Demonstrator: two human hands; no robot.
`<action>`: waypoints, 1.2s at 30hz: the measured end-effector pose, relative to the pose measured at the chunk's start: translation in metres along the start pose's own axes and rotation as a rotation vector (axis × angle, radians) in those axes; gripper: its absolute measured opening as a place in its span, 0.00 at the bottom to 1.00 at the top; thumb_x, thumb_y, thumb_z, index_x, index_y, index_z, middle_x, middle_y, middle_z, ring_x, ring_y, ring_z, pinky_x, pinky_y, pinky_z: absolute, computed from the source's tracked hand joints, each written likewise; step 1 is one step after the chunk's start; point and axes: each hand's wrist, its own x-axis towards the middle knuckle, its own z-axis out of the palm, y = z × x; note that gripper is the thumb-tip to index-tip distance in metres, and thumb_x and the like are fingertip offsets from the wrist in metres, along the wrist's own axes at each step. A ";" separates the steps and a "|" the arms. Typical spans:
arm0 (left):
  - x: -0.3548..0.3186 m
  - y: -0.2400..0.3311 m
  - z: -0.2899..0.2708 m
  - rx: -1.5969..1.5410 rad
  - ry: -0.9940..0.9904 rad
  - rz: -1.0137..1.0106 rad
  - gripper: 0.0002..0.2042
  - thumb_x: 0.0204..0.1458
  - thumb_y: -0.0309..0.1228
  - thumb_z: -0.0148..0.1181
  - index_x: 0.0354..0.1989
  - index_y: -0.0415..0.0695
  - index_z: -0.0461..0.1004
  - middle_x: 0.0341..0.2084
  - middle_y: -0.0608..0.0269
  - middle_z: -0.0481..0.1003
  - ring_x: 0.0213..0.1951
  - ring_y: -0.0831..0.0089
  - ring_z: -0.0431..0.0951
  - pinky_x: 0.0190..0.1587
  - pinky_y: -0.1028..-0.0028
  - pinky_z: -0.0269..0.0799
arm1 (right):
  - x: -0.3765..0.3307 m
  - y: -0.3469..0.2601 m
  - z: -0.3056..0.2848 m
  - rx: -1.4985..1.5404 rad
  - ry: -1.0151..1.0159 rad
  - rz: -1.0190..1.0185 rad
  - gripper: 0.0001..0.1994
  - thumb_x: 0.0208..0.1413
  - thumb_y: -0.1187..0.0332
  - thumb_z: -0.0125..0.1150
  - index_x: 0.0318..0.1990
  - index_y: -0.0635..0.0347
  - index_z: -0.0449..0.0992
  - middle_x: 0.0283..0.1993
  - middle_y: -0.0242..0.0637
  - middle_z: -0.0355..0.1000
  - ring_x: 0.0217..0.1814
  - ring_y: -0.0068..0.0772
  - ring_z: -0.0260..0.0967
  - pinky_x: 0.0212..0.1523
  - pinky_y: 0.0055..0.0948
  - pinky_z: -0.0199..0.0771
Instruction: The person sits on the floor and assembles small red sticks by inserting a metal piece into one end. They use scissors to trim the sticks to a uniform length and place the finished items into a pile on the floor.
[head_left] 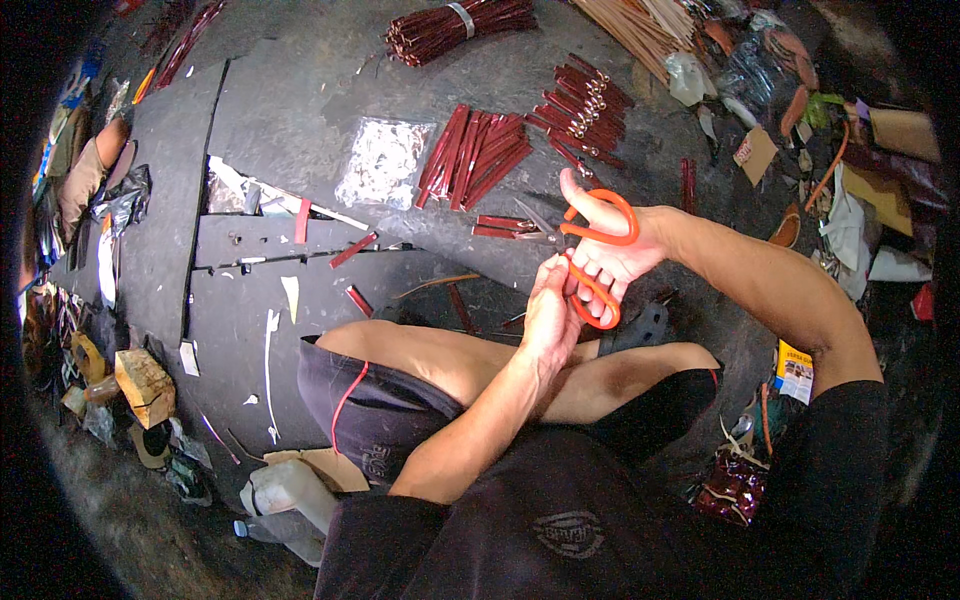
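Orange-handled scissors (601, 238) sit in my right hand (630, 240), its thumb through the upper loop and its fingers at the lower one. Their blades are spread and point to the far left. Just below the pivot, my left hand (551, 315) is closed with its fingertips together near the scissors; whatever it pinches is too small or hidden to make out. Beyond the blades, short dark red strips (500, 227) lie on the dark floor. A larger pile of dark red strips (478, 155) rests farther off, beside a clear bag of small shiny metal pieces (384, 163).
Strips with metal rings (590, 108) are heaped at the far right, near a tied dark red bundle (460, 30). Scraps and bags crowd both sides. A wooden block (146, 386) and a plastic jug (290, 492) stand at the left. My crossed legs are close below my hands.
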 end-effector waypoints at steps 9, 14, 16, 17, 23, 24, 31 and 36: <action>0.013 -0.003 -0.014 -0.033 0.094 0.045 0.11 0.68 0.37 0.38 0.50 0.45 0.62 0.38 0.63 0.68 0.34 0.74 0.71 0.36 0.69 0.74 | 0.012 -0.015 0.011 0.016 0.114 0.021 0.64 0.24 0.09 0.18 0.34 0.72 0.71 0.32 0.47 0.68 0.35 0.46 0.70 0.49 0.52 0.69; 0.012 -0.006 -0.018 -0.012 0.122 0.088 0.09 0.67 0.35 0.44 0.49 0.46 0.63 0.29 0.67 0.69 0.27 0.79 0.70 0.30 0.75 0.74 | 0.023 -0.003 0.009 -0.011 0.186 -0.054 0.64 0.26 0.09 0.18 0.38 0.72 0.69 0.34 0.47 0.66 0.39 0.48 0.68 0.53 0.56 0.66; 0.009 -0.010 -0.031 0.131 0.121 0.086 0.09 0.66 0.35 0.45 0.50 0.45 0.62 0.29 0.66 0.69 0.28 0.78 0.70 0.33 0.74 0.73 | 0.023 0.013 0.014 -0.039 0.244 -0.094 0.64 0.28 0.10 0.19 0.38 0.74 0.68 0.32 0.51 0.67 0.35 0.49 0.70 0.47 0.55 0.71; 0.006 -0.007 -0.032 0.203 0.121 0.090 0.10 0.66 0.35 0.46 0.50 0.45 0.62 0.29 0.66 0.69 0.29 0.78 0.70 0.35 0.73 0.73 | 0.030 0.024 0.013 -0.046 0.254 -0.111 0.64 0.28 0.10 0.20 0.38 0.74 0.68 0.32 0.51 0.67 0.35 0.49 0.71 0.46 0.55 0.72; 0.005 0.030 -0.069 1.043 0.535 0.447 0.12 0.59 0.31 0.53 0.49 0.42 0.68 0.39 0.62 0.74 0.37 0.75 0.75 0.37 0.73 0.74 | 0.040 0.064 0.029 -0.044 0.355 -0.299 0.62 0.33 0.12 0.23 0.45 0.74 0.66 0.29 0.46 0.68 0.30 0.41 0.72 0.39 0.47 0.77; -0.001 0.038 -0.055 0.996 0.563 0.428 0.15 0.58 0.32 0.55 0.51 0.39 0.68 0.40 0.60 0.74 0.37 0.74 0.75 0.37 0.73 0.74 | 0.042 0.071 0.029 -0.032 0.359 -0.321 0.62 0.34 0.12 0.23 0.45 0.74 0.66 0.29 0.44 0.67 0.29 0.40 0.72 0.37 0.46 0.77; 0.004 0.041 -0.058 0.920 0.640 0.390 0.19 0.55 0.33 0.56 0.52 0.35 0.68 0.40 0.56 0.74 0.39 0.71 0.75 0.41 0.71 0.73 | 0.039 0.099 0.050 0.039 0.390 -0.393 0.60 0.39 0.14 0.21 0.48 0.71 0.70 0.30 0.41 0.69 0.29 0.40 0.74 0.35 0.39 0.77; 0.001 0.041 -0.036 1.152 0.691 0.417 0.22 0.51 0.35 0.58 0.50 0.33 0.69 0.39 0.52 0.76 0.39 0.67 0.76 0.41 0.68 0.72 | 0.036 0.119 0.046 0.030 0.406 -0.392 0.60 0.41 0.16 0.18 0.48 0.70 0.71 0.31 0.43 0.71 0.30 0.39 0.75 0.36 0.39 0.78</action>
